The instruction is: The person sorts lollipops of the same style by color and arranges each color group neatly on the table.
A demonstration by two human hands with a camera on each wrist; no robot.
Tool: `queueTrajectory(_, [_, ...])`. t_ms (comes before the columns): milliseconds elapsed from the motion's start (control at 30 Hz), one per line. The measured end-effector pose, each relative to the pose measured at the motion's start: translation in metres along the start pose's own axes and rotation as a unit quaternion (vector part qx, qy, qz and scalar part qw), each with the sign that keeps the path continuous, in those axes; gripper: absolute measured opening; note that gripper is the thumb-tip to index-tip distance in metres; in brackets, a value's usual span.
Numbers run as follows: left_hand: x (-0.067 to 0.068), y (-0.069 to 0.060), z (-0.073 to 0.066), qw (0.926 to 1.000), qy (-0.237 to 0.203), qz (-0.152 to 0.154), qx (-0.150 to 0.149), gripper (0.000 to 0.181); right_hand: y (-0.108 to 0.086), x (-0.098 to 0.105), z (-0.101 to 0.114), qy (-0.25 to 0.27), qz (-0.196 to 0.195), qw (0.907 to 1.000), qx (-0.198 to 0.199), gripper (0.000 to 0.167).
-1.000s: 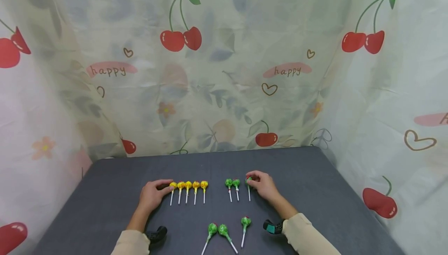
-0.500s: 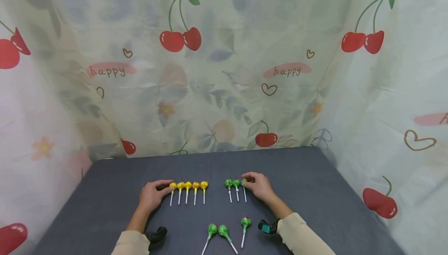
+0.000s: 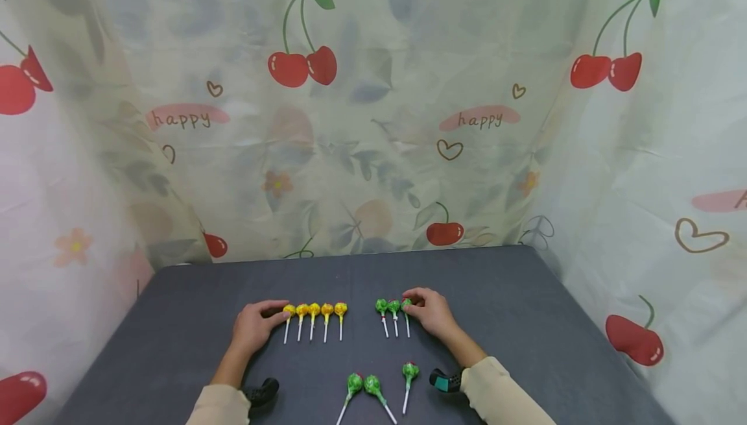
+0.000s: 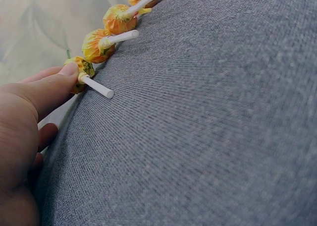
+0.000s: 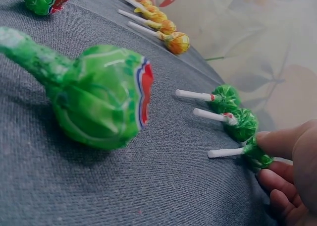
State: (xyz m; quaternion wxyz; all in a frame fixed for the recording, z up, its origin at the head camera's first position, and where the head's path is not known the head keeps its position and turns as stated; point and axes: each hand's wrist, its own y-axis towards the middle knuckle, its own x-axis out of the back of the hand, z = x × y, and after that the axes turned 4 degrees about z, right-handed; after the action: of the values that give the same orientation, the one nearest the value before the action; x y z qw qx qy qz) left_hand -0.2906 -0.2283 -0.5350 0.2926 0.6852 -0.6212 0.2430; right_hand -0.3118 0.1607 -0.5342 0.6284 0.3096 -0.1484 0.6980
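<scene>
My left hand (image 3: pixel 252 327) pinches the head of the leftmost yellow lollipop (image 4: pixel 81 73), at the end of a row of several yellow lollipops (image 3: pixel 314 309) with their white sticks toward me. On the right, my right hand (image 3: pixel 433 313) pinches a green lollipop (image 5: pixel 253 151) between thumb and fingers. It lies on the cloth beside two other green lollipops (image 5: pixel 240 123), forming a short row with sticks pointing the same way. In the right wrist view the thumb covers part of the held one's wrapper.
Nearer me lie three more green lollipops: a left one (image 3: pixel 354 383), a middle one (image 3: pixel 372 384) and a right one (image 3: pixel 410 370), with sticks at different angles. A dark grey cloth covers the table (image 3: pixel 233 282). Printed curtains (image 3: pixel 373 120) stand behind and at both sides.
My right hand has slid left with its green lollipop, closing the gap to the other two in that row. The left hand has stayed in place on the yellow lollipop.
</scene>
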Motion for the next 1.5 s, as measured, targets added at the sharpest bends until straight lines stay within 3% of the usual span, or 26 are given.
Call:
queueTrajectory(833, [-0.0002, -0.0007, -0.0002, 1.0000, 0.005, -0.005, 0.006, 0.028, 0.0001, 0.0026, -0.0002, 0.017, 0.001, 0.9999, 0.001, 0.023])
queueTrajectory(1500, [-0.0014, 0.0011, 0.0022, 1.0000, 0.005, -0.006, 0.005, 0.028, -0.0015, 0.0049, -0.0025, 0.048, -0.008, 0.9986, -0.020, 0.025])
